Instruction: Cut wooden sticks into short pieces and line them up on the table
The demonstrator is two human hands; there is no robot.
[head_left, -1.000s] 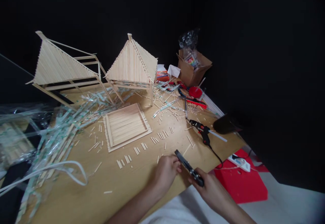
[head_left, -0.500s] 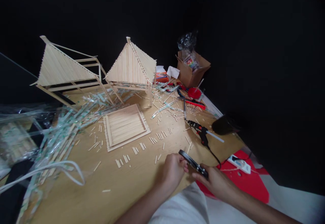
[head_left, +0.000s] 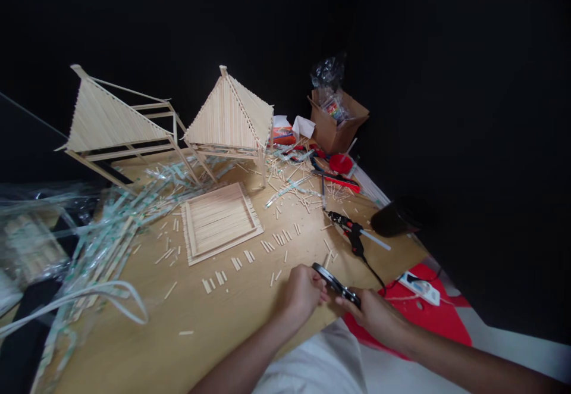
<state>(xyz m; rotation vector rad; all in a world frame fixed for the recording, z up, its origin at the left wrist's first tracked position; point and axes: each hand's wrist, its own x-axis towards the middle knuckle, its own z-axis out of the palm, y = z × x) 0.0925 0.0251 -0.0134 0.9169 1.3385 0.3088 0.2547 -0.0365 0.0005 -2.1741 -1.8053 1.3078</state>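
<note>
My right hand (head_left: 379, 318) is closed around a black hand tool (head_left: 335, 284) that resembles a pair of cutters, its rounded head pointing up and left. Beside that head, my left hand (head_left: 304, 291) is closed with fingertips pinched together; whatever they hold is too small or hidden to name. Both hands are at the table's front edge, above my lap. Short cut wooden sticks (head_left: 248, 256) lie in small groups on the table beyond my left hand. Behind them rests a flat panel of sticks (head_left: 218, 221) with a raised border.
Two stick-built house models (head_left: 227, 114) stand at the back. A hot glue gun (head_left: 350, 230) with a glue stick lies right of centre, its cord trailing forward. Plastic wrappers (head_left: 120, 227) cover the left side. A cardboard box (head_left: 339, 123) and a black cup (head_left: 395, 218) stand right.
The view has shifted very slightly. Both hands and the black tool keep nearly the same pose, the tool tilting a little.
</note>
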